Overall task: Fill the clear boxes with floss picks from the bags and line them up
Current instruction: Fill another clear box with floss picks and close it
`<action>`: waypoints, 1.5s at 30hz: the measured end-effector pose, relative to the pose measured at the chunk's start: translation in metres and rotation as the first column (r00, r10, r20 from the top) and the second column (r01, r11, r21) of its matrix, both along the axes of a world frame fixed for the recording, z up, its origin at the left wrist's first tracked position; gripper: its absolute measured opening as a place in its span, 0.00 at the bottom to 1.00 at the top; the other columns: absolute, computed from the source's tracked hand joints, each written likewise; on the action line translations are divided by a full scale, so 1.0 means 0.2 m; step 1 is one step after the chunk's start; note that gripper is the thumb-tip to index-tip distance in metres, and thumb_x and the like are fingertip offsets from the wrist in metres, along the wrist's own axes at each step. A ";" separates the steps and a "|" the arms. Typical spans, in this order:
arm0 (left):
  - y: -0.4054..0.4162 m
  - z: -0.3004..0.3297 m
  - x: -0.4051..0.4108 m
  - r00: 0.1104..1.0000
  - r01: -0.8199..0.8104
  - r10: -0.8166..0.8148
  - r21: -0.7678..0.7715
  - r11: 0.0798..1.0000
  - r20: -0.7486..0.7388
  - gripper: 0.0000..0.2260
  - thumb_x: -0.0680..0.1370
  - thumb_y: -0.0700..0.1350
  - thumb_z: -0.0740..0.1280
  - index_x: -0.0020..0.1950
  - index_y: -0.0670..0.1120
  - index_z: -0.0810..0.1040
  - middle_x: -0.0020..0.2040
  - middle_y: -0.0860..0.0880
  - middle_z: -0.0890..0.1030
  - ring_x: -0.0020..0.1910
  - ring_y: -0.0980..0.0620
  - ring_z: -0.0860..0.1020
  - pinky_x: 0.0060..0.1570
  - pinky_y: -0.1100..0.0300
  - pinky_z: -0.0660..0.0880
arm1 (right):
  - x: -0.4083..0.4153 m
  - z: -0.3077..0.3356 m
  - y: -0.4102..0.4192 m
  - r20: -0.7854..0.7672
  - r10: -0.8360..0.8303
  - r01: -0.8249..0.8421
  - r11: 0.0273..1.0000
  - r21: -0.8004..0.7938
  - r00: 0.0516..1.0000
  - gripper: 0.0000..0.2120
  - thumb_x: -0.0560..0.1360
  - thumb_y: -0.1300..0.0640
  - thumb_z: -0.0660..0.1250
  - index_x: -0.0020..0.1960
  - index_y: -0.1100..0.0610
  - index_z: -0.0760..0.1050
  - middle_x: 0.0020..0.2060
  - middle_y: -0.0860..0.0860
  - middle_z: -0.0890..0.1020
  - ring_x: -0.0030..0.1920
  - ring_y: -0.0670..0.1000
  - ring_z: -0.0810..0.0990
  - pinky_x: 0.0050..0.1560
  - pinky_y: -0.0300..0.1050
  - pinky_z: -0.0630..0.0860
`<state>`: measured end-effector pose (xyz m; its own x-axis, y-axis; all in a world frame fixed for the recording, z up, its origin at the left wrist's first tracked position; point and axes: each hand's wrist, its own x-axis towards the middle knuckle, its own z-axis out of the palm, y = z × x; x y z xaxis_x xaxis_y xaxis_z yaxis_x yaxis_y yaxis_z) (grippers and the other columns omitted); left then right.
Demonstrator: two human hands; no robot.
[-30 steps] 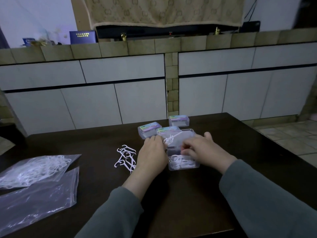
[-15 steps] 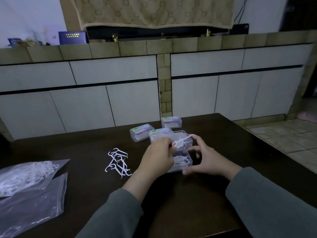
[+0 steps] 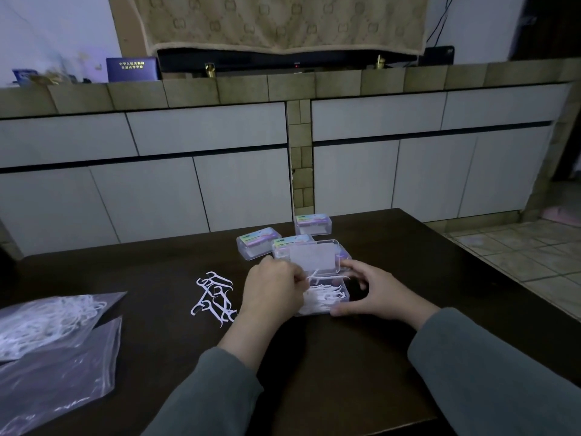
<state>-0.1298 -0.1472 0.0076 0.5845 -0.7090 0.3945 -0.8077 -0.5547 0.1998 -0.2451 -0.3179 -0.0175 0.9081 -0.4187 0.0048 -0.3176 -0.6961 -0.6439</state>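
Starting at your far left, two clear plastic bags lie on the dark counter (image 3: 345, 372): the upper bag (image 3: 47, 322) holds a heap of white floss picks, the lower bag (image 3: 53, 382) lies flat with nothing visible inside. Next, a loose pile of floss picks (image 3: 215, 295) rests bare on the counter, just beside your left hand (image 3: 272, 292). That hand's fingers are curled, pinching a floss pick (image 3: 327, 278) over the open clear box (image 3: 327, 297), which is partly filled with picks, its hinged lid (image 3: 312, 258) tilted up behind. Your right hand (image 3: 377, 292) cups the box's right end, fingers curled round it. Behind stand three closed boxes with coloured labels: one to the left (image 3: 257, 243), one partly hidden by the lid (image 3: 292, 242), one farthest back (image 3: 313, 224).
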 end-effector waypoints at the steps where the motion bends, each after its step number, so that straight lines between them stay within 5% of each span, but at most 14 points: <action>1: 0.00 0.01 0.00 1.000 -0.007 0.007 -0.001 1.000 0.022 0.08 0.77 0.51 0.66 0.53 0.54 0.83 0.50 0.55 0.83 0.48 0.55 0.74 0.43 0.62 0.68 | 0.00 0.00 0.00 0.005 0.002 -0.002 1.000 -0.003 1.000 0.50 0.58 0.34 0.77 0.75 0.41 0.58 0.50 0.29 0.71 0.55 0.43 0.71 0.65 0.51 0.69; 5: 0.01 0.01 0.00 0.997 -0.005 0.001 0.065 0.998 0.073 0.10 0.77 0.50 0.65 0.55 0.56 0.83 0.52 0.54 0.82 0.47 0.55 0.71 0.43 0.61 0.66 | 0.00 0.00 0.00 0.019 0.021 -0.021 1.000 0.017 1.000 0.51 0.58 0.34 0.76 0.75 0.43 0.58 0.53 0.31 0.76 0.51 0.38 0.72 0.67 0.53 0.66; 12: -0.04 -0.02 -0.07 0.963 0.264 -0.256 0.088 0.961 -0.089 0.14 0.79 0.48 0.61 0.63 0.57 0.78 0.60 0.57 0.78 0.53 0.57 0.70 0.50 0.61 0.70 | -0.01 0.00 0.00 0.048 0.050 -0.052 0.998 0.037 0.998 0.50 0.59 0.35 0.76 0.75 0.44 0.59 0.55 0.33 0.77 0.48 0.36 0.70 0.67 0.53 0.66; 26: 0.04 -0.02 -0.03 0.976 0.212 -0.205 0.088 0.973 -0.076 0.13 0.78 0.48 0.61 0.58 0.56 0.82 0.58 0.58 0.80 0.51 0.59 0.69 0.48 0.62 0.69 | -0.01 0.01 0.02 0.023 0.034 -0.035 0.999 0.015 0.999 0.49 0.61 0.35 0.75 0.76 0.44 0.56 0.53 0.29 0.75 0.51 0.38 0.72 0.67 0.54 0.66; 32: 0.08 -0.02 0.00 0.990 0.138 -0.138 -0.036 0.990 0.004 0.12 0.77 0.44 0.62 0.54 0.55 0.83 0.54 0.58 0.81 0.48 0.58 0.69 0.46 0.62 0.67 | -0.03 0.01 0.05 0.018 -0.014 0.015 1.000 -0.018 1.000 0.55 0.58 0.34 0.76 0.77 0.43 0.52 0.67 0.40 0.71 0.63 0.48 0.69 0.69 0.57 0.65; 35: 0.14 -0.01 0.05 0.997 0.079 -0.079 -0.063 0.995 0.004 0.11 0.77 0.45 0.63 0.53 0.54 0.83 0.53 0.56 0.81 0.52 0.54 0.74 0.50 0.58 0.72 | -0.03 0.01 0.11 0.165 -0.111 0.122 0.991 -0.055 0.980 0.57 0.56 0.32 0.75 0.77 0.42 0.52 0.70 0.44 0.66 0.65 0.47 0.66 0.69 0.57 0.65; 40: 0.31 0.03 0.19 0.998 -0.061 0.061 -0.007 0.998 0.001 0.13 0.79 0.44 0.61 0.60 0.55 0.80 0.58 0.53 0.79 0.55 0.51 0.73 0.52 0.57 0.72 | 0.01 -0.03 0.23 0.487 -0.134 0.186 0.981 -0.060 0.863 0.44 0.60 0.30 0.71 0.71 0.41 0.62 0.56 0.39 0.68 0.53 0.34 0.66 0.62 0.48 0.69; 42: 0.39 0.05 0.28 0.992 -0.124 0.125 0.058 0.991 -0.024 0.16 0.79 0.42 0.60 0.64 0.54 0.77 0.61 0.51 0.78 0.58 0.49 0.72 0.55 0.56 0.72 | 0.05 -0.04 0.30 0.539 0.009 0.142 0.961 -0.239 0.843 0.33 0.66 0.30 0.68 0.67 0.42 0.68 0.53 0.38 0.70 0.53 0.32 0.66 0.60 0.46 0.66; 45: 0.50 0.08 0.38 0.969 -0.201 0.230 0.248 0.948 -0.093 0.19 0.79 0.42 0.62 0.70 0.55 0.72 0.68 0.49 0.72 0.65 0.46 0.69 0.62 0.53 0.69 | 0.12 -0.02 0.45 0.446 0.221 0.052 0.851 -0.523 0.867 0.22 0.73 0.33 0.62 0.62 0.43 0.73 0.52 0.41 0.75 0.56 0.42 0.71 0.59 0.46 0.62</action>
